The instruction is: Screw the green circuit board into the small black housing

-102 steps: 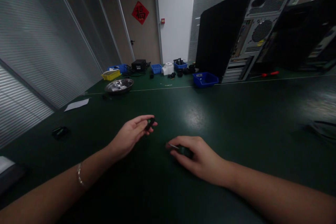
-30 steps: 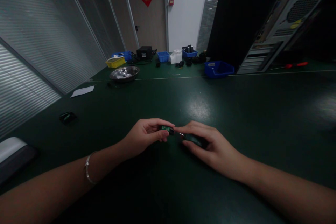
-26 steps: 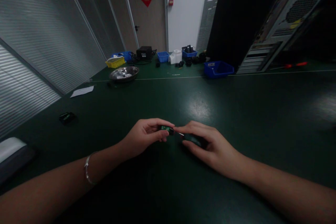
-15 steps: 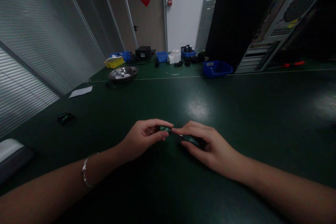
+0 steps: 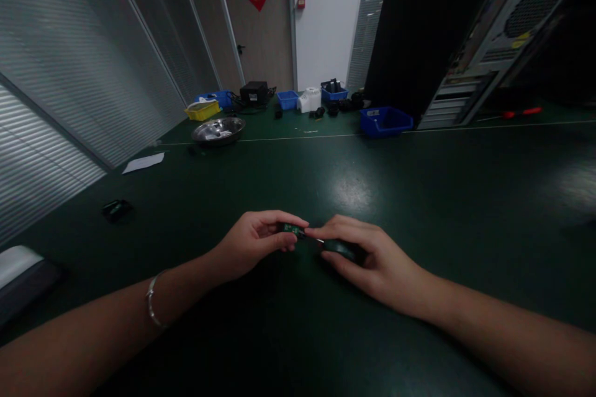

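Note:
Between the thumb and fingers of my left hand (image 5: 254, 242) is a small green circuit board (image 5: 292, 229) with a dark part at its right end. My right hand (image 5: 367, 254) grips a screwdriver (image 5: 339, 249) by its dark, rounded handle. The thin metal shaft points left at the board, and my right index fingertip lies along it, close to the left fingertips. Whether the tip touches the board is too small to tell. Both hands are held low over the dark green table (image 5: 261, 180).
Along the far side stand a metal bowl (image 5: 218, 131), a yellow tray (image 5: 203, 111), a blue bin (image 5: 385, 122) and a white plastic housing (image 5: 309, 100). An open computer case (image 5: 419, 43) rises at the right. A small black item (image 5: 116, 209) and white paper (image 5: 143, 162) lie left.
Hardly anything differs. My hands hold the same places, with only a very slight shift of the screwdriver and the left fingers.

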A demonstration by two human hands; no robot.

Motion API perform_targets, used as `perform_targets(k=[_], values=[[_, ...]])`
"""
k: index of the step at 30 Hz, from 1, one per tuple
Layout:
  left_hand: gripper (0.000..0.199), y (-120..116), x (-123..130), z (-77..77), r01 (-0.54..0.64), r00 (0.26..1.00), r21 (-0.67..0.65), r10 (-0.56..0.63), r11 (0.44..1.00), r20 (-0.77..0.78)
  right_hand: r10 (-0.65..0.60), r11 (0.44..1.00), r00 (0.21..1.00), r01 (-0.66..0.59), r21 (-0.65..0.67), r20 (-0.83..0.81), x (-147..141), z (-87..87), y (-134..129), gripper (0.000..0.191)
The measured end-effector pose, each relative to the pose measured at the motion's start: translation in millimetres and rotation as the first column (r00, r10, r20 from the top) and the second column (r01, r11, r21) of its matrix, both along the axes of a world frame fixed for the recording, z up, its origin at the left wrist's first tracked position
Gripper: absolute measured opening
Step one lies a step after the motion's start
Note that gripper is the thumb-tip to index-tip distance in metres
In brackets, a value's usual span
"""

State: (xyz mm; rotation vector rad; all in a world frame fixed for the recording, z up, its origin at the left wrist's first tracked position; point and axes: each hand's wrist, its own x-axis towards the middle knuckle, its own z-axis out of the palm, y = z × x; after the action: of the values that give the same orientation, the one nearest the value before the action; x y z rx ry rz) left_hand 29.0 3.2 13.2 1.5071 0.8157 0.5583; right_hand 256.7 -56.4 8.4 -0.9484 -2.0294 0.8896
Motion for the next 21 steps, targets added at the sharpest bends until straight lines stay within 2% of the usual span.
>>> perform_targets(k=[10,13,18,21], values=[[0.028,-0.5,-0.7,-2.2,-0.009,1.0,0.025,0.009,1.0,0.0,-0.012,1.0,1.0,0.013,-0.009,0.02,-0.6,0.1,-0.9,0.039],[0.029,-2.8,-0.6,-2.4,-0.018,1.0,0.09,0.019,0.996,-0.013,-0.02,1.0,0.999,0.02,0.0,0.028,-0.3,0.4,-0.8,0.039],[0.027,-6.0,-0.8,-0.4,0.003,1.0,0.28,0.003,0.96,-0.02,-0.033,0.999,0.999,0.032,0.023,0.028,-0.8,0.6,-1.2,0.039],[0.028,-6.7,-0.7,1.7,-0.005,0.999,0.261,0.015,0.965,-0.035,-0.034,0.999,0.999,0.034,0.032,0.025,-1.6,1.5,-0.9,0.039]])
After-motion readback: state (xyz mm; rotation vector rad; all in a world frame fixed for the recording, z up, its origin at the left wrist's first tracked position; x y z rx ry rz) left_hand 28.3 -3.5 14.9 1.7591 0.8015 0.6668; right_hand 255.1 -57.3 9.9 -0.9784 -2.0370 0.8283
